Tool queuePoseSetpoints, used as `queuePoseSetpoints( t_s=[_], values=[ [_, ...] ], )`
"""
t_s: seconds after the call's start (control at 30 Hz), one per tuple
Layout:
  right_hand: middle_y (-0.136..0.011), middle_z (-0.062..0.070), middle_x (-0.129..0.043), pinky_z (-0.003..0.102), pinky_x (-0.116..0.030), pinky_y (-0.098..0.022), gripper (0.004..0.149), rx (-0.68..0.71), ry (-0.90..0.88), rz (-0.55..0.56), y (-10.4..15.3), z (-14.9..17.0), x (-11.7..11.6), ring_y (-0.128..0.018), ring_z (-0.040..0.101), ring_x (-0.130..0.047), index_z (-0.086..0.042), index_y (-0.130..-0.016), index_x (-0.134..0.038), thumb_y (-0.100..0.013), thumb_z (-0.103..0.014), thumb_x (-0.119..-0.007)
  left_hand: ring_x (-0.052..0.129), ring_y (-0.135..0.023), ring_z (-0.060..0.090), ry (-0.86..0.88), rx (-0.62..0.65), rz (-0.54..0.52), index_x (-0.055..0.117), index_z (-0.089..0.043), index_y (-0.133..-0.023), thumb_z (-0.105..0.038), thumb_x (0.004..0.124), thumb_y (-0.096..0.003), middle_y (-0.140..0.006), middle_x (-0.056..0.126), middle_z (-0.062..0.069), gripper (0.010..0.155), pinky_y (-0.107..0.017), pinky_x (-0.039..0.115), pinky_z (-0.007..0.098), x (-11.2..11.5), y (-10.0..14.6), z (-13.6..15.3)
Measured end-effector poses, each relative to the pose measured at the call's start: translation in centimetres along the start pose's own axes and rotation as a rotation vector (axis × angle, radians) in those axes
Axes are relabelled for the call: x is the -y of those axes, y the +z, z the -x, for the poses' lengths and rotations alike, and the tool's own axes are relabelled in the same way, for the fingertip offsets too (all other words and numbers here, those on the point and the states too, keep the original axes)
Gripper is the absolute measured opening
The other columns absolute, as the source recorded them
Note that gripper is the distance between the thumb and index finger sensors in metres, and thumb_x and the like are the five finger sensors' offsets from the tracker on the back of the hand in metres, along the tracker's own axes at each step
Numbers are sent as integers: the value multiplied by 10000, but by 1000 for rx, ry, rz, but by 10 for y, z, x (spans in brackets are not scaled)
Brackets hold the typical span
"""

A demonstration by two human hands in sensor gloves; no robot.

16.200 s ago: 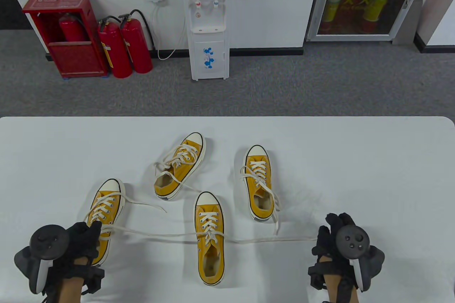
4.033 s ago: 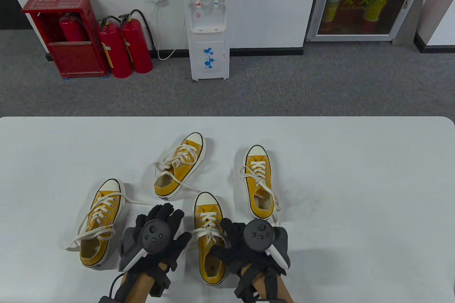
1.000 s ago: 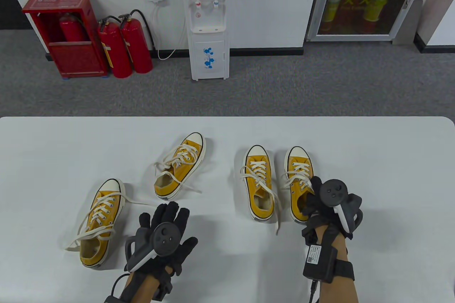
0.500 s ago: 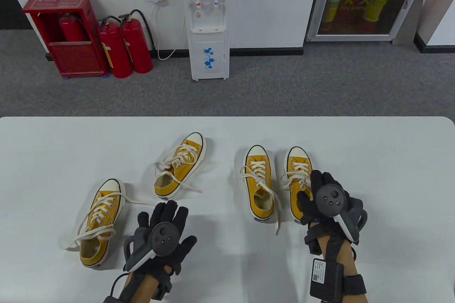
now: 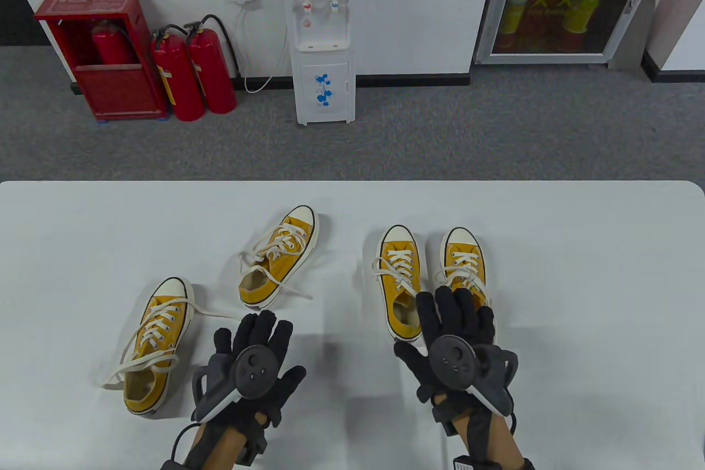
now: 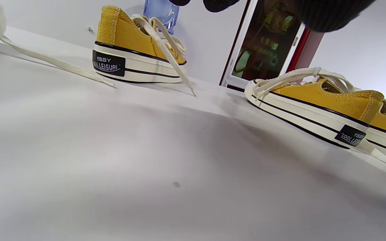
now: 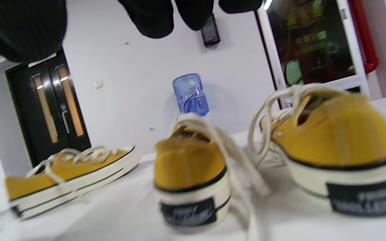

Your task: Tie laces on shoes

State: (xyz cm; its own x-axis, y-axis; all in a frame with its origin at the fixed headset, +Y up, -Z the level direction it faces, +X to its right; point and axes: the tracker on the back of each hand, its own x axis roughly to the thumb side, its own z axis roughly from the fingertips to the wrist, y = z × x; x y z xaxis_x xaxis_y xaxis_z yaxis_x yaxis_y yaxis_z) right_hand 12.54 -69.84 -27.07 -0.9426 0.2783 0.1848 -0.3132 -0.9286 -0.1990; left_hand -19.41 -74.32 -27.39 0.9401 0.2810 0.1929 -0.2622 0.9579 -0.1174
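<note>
Four yellow canvas sneakers with white laces lie on the white table (image 5: 578, 249). The near-left shoe (image 5: 157, 349) and the back-middle shoe (image 5: 278, 258) have loose laces trailing on the table. Two more stand side by side at the right: the inner one (image 5: 400, 282) with loose laces, and the rightmost one (image 5: 465, 263) with its laces looped over the tongue. My left hand (image 5: 259, 327) lies flat with fingers spread between the near-left shoe and the right pair, holding nothing. My right hand (image 5: 454, 302) has its fingers spread over the heels of the right pair and grips nothing.
The left wrist view shows the back-middle shoe's heel (image 6: 136, 50), a trailing lace (image 6: 55, 62) and the right pair (image 6: 330, 103). The right wrist view shows the pair's heels close up (image 7: 189, 170). A water dispenser (image 5: 322, 34) and fire extinguishers (image 5: 193, 73) stand beyond the table.
My right hand has let go of the rightmost shoe, drawn back toward me and to the left, and spread its fingers. My left hand has stayed in place.
</note>
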Motion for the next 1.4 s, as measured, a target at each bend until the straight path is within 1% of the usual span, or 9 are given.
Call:
queuePoseSetpoints(
  t_s=[0.27,0.43,0.53,0.87,1.03,1.13,1.2,1.33,1.4],
  values=[
    [-1161,69,-274,735,-207,-710,906,85,49,-49,16,-18,-25,-1103,446,-275,-212,-1105,-463,-374,-683,-720,233,-1178,446,-2,2,4,325,-313,-1144,-649,664,-461,-1256,206,78,834,-718,103,778,1,0,-1],
    [-1159,69,-285,734,-224,-709,901,99,53,-53,19,-15,-35,-1101,443,-295,-213,-1099,-472,-373,-686,-715,236,-1178,446,0,9,2,329,-312,-1145,-649,665,-460,-1256,210,78,833,-720,104,777,3,0,-2],
    [-1154,74,-313,734,-237,-707,892,114,10,-22,25,-11,-37,-1098,444,-320,-203,-1091,-494,-372,-677,-727,241,-1180,441,10,8,9,332,-316,-1142,-649,665,-458,-1256,215,74,830,-723,109,777,7,-1,-1],
    [-1151,78,-342,735,-256,-707,885,61,-71,-37,27,3,-33,-1092,443,-374,-196,-1087,-507,-376,-674,-728,260,-1179,442,5,-3,19,344,-312,-1140,-644,665,-460,-1254,228,77,821,-727,127,777,16,-3,-2],
    [-1151,79,-344,735,-262,-708,879,41,-74,-69,24,8,-35,-1091,442,-386,-194,-1085,-518,-377,-669,-731,359,-1172,446,23,-3,37,349,-309,-1138,-642,668,-459,-1252,238,81,820,-760,251,763,17,-5,-1],
    [-1151,79,-349,736,-266,-708,874,46,-96,-67,23,8,-31,-1089,444,-392,-193,-1083,-526,-378,-667,-731,412,-1170,441,14,-12,60,343,-314,-1140,-646,680,-457,-1254,228,79,830,-772,315,751,11,-7,1],
    [-1151,82,-355,735,-271,-709,871,49,-115,-56,24,8,-28,-1089,444,-401,-193,-1081,-533,-378,-667,-732,430,-1169,434,74,-32,73,340,-317,-1142,-648,686,-459,-1256,223,74,834,-777,338,742,1,-11,6],
    [-1151,82,-359,735,-277,-709,868,45,-131,-65,23,10,-27,-1087,443,-415,-190,-1081,-537,-381,-664,-733,475,-1154,433,158,-102,37,354,-314,-1142,-632,704,-463,-1255,242,83,827,-777,362,735,-19,-22,18],
    [-1150,84,-360,736,-279,-708,865,46,-135,-73,23,10,-27,-1085,444,-418,-190,-1080,-541,-381,-662,-735,473,-1153,432,196,-129,66,341,-315,-1142,-627,715,-463,-1254,225,81,835,-778,367,732,-27,-29,26]
  ],
)
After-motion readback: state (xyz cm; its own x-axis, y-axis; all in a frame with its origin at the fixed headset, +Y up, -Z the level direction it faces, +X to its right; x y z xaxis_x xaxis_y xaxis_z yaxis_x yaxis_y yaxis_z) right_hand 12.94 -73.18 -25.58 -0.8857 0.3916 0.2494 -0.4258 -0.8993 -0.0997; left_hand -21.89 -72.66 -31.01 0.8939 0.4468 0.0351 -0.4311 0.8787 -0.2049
